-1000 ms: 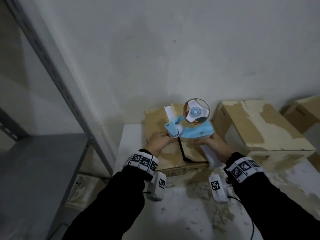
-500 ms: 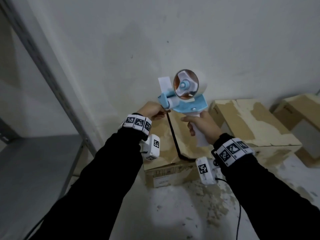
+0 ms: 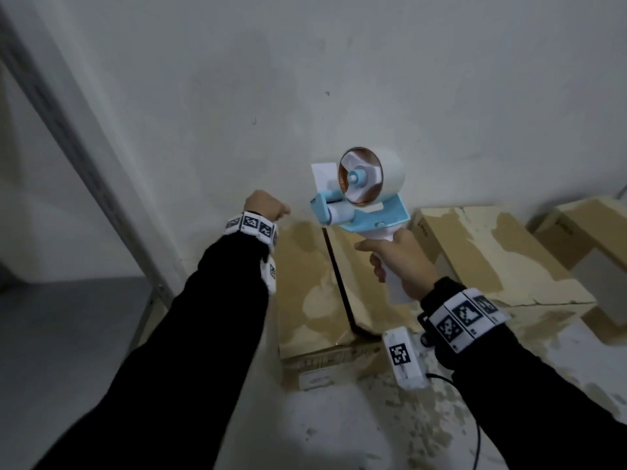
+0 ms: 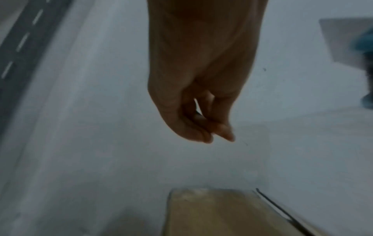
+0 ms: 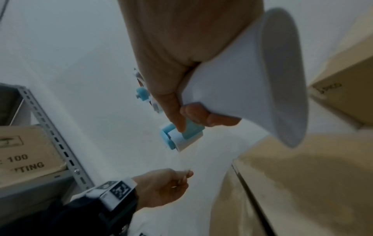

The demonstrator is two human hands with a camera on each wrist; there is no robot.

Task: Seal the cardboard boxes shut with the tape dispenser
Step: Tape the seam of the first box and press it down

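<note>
My right hand (image 3: 400, 262) grips the white handle of the blue tape dispenser (image 3: 366, 212) and holds it upright in the air, roller end to the left. It hangs over the near cardboard box (image 3: 305, 283), whose two top flaps meet at a dark open seam (image 3: 339, 286). My left hand (image 3: 266, 206) hovers a little left of the roller (image 5: 181, 138), thumb and fingertips (image 4: 210, 135) pinched together. A faint clear strip of tape seems to run from the roller to that pinch. The box's far edge (image 4: 212, 212) lies below my left hand.
More cardboard boxes (image 3: 492, 252) (image 3: 593, 225) stand to the right along the white wall. A grey metal shelf upright (image 3: 101, 164) and shelf board (image 3: 68, 317) are on the left, with a printed box (image 5: 24, 151) on the shelf. The floor in front is dusty.
Both hands rose off the box top, carrying the dispenser up and turning its handle down. My left hand has left the dispenser's front and drawn away to the left.
</note>
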